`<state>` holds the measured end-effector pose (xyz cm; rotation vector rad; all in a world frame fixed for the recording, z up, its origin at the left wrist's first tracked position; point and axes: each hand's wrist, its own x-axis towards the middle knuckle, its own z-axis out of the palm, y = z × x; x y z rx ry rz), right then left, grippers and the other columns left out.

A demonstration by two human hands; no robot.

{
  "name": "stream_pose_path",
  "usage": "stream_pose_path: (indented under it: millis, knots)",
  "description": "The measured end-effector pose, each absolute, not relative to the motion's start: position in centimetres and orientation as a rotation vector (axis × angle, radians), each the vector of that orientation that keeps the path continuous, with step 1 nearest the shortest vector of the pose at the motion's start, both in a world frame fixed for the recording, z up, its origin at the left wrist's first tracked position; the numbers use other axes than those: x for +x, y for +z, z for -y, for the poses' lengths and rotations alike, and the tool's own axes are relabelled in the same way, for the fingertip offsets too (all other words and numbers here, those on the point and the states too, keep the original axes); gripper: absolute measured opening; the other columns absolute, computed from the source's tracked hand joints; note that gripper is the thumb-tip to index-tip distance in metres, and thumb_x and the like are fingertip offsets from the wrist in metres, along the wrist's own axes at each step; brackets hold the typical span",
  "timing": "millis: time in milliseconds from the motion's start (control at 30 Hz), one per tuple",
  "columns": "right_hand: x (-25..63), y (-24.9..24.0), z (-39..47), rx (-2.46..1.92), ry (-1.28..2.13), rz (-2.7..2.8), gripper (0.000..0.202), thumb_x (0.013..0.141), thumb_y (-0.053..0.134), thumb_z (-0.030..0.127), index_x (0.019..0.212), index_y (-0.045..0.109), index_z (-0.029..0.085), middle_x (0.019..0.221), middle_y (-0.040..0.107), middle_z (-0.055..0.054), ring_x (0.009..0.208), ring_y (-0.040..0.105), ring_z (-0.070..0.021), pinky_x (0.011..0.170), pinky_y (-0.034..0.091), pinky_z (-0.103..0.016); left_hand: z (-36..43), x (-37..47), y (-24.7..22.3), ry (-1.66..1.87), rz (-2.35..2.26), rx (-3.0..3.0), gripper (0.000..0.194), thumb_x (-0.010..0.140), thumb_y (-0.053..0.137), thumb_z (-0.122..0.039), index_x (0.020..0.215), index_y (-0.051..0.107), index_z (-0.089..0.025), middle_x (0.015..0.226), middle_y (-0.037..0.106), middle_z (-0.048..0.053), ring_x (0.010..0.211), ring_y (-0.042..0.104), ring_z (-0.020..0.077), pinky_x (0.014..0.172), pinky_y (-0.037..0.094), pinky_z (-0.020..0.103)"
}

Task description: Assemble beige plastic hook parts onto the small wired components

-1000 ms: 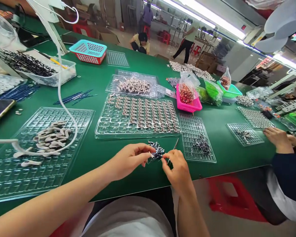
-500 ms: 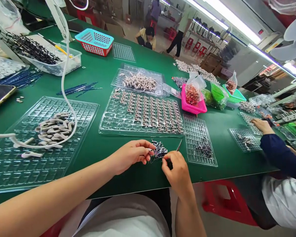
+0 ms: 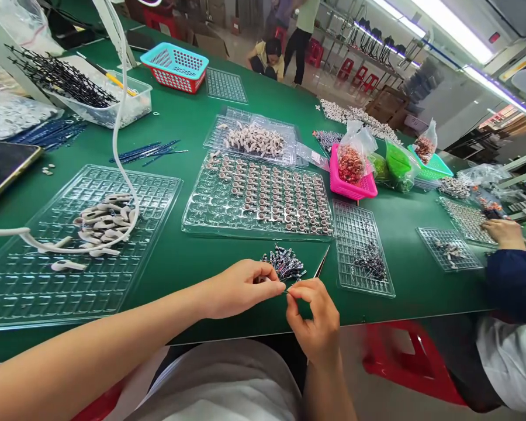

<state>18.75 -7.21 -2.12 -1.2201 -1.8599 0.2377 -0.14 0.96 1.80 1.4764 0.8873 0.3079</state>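
Green tabletop lies beneath the left hand, fingers curled, its hold hidden, so I cannot tell what it grips. Just behind sits a loose pile of dark, slender, wire-tailed parts. Between the two hands' fingertips, a thin, wire-like strand appears to run roughly sideways; it is probably light, bendable and easily kinked, best pinched near its ends. The right hand seems to pinch it, thumb against forefinger.
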Motion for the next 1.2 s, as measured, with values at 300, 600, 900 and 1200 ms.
stream_pose_path:
  millis: [300, 600, 900, 1200]
  knots:
    - [18.0, -3.0, 7.2, -1.166, 0.159, 1.761, 0.035, 0.083, 0.063, -0.002, 0.109, 0.058, 0.021, 0.093, 0.066, -0.005, 0.085, 0.062, -0.0169, 0.075, 0.053, -0.036, -1.4, -0.3, 1.7, 0.271, -0.870, 1.331, 0.026, 0.080, 0.062, -0.041, 0.076, 0.064, -0.015, 0.064, 0.046, -0.005, 0.060, 0.038, 0.0114, 0.056, 0.030, 0.024]
    - [17.9, -3.6, 7.4, -1.246, 0.303, 1.671, 0.023, 0.088, 0.061, 0.005, 0.103, 0.061, 0.022, 0.089, 0.066, -0.002, 0.083, 0.062, -0.0152, 0.074, 0.052, -0.031, -1.0, -0.1, 1.4, 0.326, -0.817, 1.224, 0.032, 0.083, 0.063, -0.045, 0.076, 0.061, -0.014, 0.060, 0.040, -0.007, 0.055, 0.031, 0.0092, 0.051, 0.023, 0.024]
    - [17.8, -3.5, 7.5, -1.303, 0.404, 1.608, 0.014, 0.091, 0.058, 0.011, 0.099, 0.062, 0.022, 0.087, 0.066, -0.001, 0.076, 0.062, -0.0132, 0.068, 0.049, -0.026, -0.7, 0.2, 0.5, 0.401, -0.776, 1.146, 0.030, 0.084, 0.066, -0.044, 0.078, 0.061, -0.015, 0.061, 0.039, -0.007, 0.056, 0.030, 0.0091, 0.051, 0.023, 0.023]
    - [18.3, -3.9, 7.9, -1.276, 0.569, 1.444, 0.013, 0.092, 0.058, 0.013, 0.097, 0.063, 0.024, 0.084, 0.063, 0.001, 0.075, 0.061, -0.0126, 0.067, 0.049, -0.024, -0.7, 0.2, 0.7, 0.429, -0.782, 1.132, 0.027, 0.084, 0.068, -0.040, 0.078, 0.061, -0.015, 0.062, 0.042, -0.007, 0.056, 0.031, 0.0088, 0.051, 0.023, 0.024]
